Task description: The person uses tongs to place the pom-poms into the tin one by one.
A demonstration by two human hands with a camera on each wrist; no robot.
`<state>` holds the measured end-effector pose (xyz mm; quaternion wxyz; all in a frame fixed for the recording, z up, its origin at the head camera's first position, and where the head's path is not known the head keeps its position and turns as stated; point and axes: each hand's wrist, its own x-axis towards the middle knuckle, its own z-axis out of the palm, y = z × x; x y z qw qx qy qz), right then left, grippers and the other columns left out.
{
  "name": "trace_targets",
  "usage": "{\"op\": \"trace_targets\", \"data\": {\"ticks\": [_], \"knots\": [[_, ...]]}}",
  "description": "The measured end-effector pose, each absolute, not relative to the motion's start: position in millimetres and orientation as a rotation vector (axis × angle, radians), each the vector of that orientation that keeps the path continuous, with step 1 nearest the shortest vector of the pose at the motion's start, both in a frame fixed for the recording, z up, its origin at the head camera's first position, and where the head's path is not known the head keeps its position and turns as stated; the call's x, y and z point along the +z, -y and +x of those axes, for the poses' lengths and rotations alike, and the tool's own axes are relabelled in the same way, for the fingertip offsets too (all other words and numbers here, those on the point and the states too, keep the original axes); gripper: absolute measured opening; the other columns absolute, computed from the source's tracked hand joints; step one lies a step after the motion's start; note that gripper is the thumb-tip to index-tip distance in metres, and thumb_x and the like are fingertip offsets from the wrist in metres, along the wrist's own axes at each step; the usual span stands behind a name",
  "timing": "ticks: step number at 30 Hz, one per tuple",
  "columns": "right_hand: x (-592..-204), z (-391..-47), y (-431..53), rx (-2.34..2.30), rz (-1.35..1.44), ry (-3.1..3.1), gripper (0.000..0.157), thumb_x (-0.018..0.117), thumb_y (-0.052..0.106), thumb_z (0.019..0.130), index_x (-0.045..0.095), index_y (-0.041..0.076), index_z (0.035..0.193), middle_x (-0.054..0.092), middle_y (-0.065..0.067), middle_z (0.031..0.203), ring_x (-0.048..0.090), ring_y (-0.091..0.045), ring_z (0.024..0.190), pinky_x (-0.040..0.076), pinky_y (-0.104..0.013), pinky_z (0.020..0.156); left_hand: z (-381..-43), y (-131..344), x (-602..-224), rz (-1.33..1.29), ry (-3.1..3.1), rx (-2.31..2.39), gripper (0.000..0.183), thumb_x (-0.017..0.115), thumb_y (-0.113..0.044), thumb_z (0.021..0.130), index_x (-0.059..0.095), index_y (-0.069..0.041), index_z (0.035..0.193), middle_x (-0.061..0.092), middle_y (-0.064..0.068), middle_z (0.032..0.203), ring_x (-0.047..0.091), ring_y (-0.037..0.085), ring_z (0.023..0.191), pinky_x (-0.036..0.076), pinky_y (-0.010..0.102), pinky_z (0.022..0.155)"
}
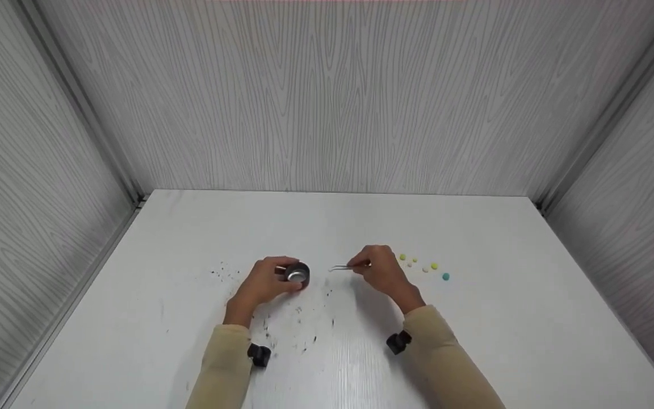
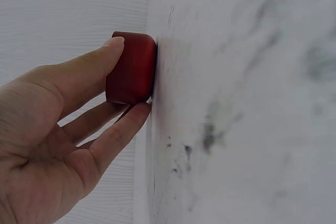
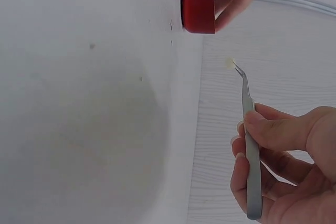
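My left hand (image 1: 264, 281) holds a small round cup (image 2: 131, 69), red outside and silvery inside, between thumb and fingers. In the left wrist view the cup's base is against the white tabletop. My right hand (image 1: 381, 270) pinches bent-tip metal tweezers (image 3: 253, 171), raised above the table to the right of the cup. At the tweezers' tips sits a tiny pale yellow piece (image 3: 230, 63), apart from the cup. Part of the cup's side is hidden behind my left fingers.
Right of my right hand lie several small beads or pellets, including a yellow one (image 1: 434, 266) and a teal one (image 1: 445, 276). Dark specks and smudges (image 1: 314, 339) mark the white table (image 1: 327, 221). Wood-grain panels (image 1: 327, 96) stand at the back and both sides.
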<state>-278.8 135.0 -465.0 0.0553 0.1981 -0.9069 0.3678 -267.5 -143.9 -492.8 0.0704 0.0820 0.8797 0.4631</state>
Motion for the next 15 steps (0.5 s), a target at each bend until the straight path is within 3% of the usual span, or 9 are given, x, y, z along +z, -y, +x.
{"op": "trace_targets", "data": {"ticks": [15], "knots": [[-472, -280, -101, 1.076, 0.694, 2.737, 0.019, 0.071, -0.01, 0.088, 0.083, 0.002, 0.096, 0.076, -0.013, 0.091, 0.072, -0.025, 0.088, 0.062, -0.039, 0.078, -270, 144, -495, 0.256, -2.666, 1.383, 0.053, 0.083, -0.011, 0.087, 0.066, -0.009, 0.137, 0.066, 0.018, 0.138, 0.066, 0.038, 0.124, 0.054, 0.051, 0.106]]}}
